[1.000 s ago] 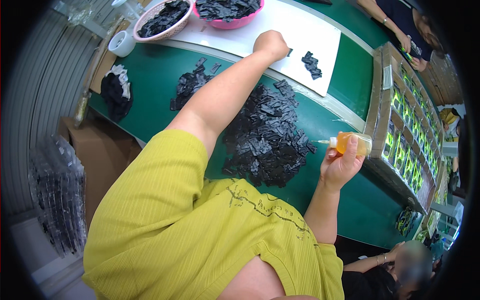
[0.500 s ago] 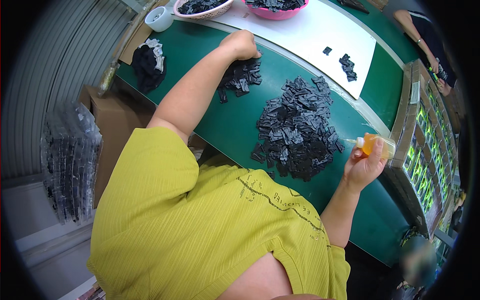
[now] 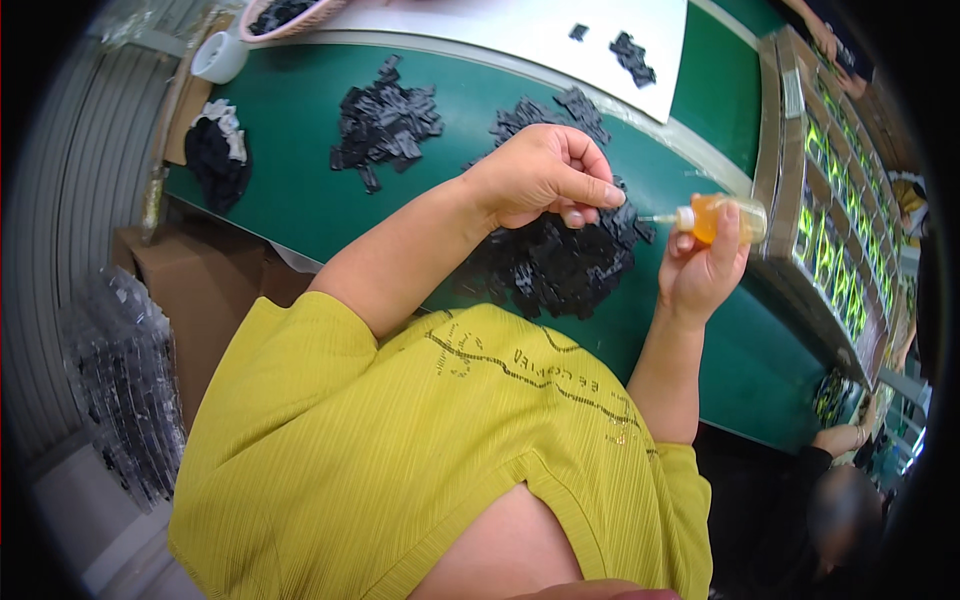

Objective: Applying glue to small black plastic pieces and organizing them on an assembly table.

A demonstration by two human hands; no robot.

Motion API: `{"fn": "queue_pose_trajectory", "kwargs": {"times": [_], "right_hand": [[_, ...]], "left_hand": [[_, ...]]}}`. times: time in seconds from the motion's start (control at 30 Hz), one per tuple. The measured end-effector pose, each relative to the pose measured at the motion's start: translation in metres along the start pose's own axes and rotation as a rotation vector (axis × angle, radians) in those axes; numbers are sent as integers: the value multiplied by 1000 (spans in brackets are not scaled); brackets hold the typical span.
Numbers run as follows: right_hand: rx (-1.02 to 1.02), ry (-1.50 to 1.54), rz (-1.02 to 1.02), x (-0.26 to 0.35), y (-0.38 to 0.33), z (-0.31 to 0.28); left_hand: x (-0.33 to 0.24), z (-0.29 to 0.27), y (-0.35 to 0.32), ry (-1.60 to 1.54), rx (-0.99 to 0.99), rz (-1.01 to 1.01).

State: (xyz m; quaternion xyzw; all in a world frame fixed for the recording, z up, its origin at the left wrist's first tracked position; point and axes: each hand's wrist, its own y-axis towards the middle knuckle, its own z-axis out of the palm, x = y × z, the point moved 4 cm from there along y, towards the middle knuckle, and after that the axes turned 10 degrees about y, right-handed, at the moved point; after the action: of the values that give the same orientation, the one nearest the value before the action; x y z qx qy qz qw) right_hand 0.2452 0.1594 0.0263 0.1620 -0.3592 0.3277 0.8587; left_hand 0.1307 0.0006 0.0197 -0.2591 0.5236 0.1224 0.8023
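Note:
My right hand (image 3: 705, 262) is closed around a clear squeeze bottle (image 3: 745, 222) of orange liquid. The bottle lies tilted on its side, its white cap and thin needle tip pointing left. Just left of that tip, the thumb and fingers of my left hand (image 3: 545, 180) are pinched together above a large heap of small black plastic pieces (image 3: 570, 265). Something dark shows at those fingertips, but I cannot tell it apart from the heap behind. A smaller pile of black pieces (image 3: 385, 125) lies farther left on the green table (image 3: 290, 110).
A pink basket (image 3: 300, 28) of black pieces and a white cup (image 3: 220, 58) stand at the far left, near dark cloth (image 3: 215, 165). A few pieces (image 3: 632, 60) lie on the white board (image 3: 520, 25). At right stands a divided carton (image 3: 785, 150); other people are beyond it.
My left hand has come from the smaller pile at the left to above the large heap. The bottle in my right hand now has its needle tip close to my left fingers. The view has shifted.

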Motion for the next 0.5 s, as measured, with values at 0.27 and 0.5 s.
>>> {"fn": "queue_pose_trajectory", "kwargs": {"times": [0.27,0.5], "right_hand": [[130,-209,-263,3,-9,9],[182,-372,-341,-2,-13,16]], "left_hand": [[18,5,3,149,-91,15],[23,5,2,166,-87,-59]]}}
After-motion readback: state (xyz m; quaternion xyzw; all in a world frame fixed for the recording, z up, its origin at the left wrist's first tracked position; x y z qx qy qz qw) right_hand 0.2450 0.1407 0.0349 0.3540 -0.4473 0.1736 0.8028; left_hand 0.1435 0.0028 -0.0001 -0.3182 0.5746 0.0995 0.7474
